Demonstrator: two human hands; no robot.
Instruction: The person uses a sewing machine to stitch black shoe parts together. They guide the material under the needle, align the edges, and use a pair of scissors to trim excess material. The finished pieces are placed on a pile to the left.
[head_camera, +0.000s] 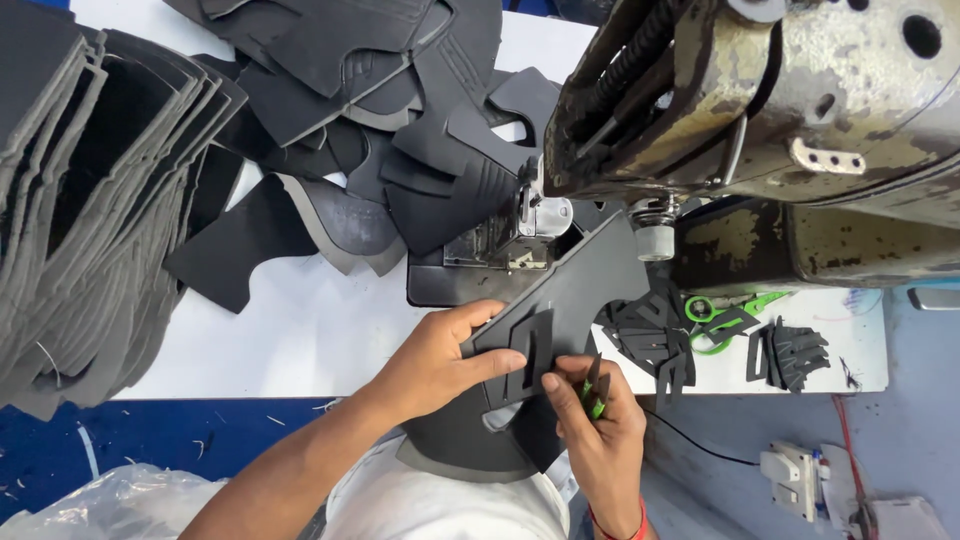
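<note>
Head view:
Left hand: the left hand (435, 362) lies spread on the dark shoe-upper panel (570, 290), thumb and fingers pressing a black strip-shaped overlay piece (525, 345) flat against it.
Right hand: the right hand (600, 425) is closed around a small green-handled snipper (594, 392), fingertips pinching at the overlay's edge.
Panel: it runs from the person's lap up to the needle area of the worn sewing machine (760, 100).
Step in hand: seemingly positioning or trimming the overlay on the panel — the next move likely needs the piece kept aligned under steady pressure.
Surface: a white table (310, 330) bearing a stack of grey cut pieces (90, 200), a heap of dark uppers (380, 90), green scissors (725, 315) and small black cut-outs (795, 352).
Room: blue bench edge, plastic bag — a socket strip at lower right.
</note>
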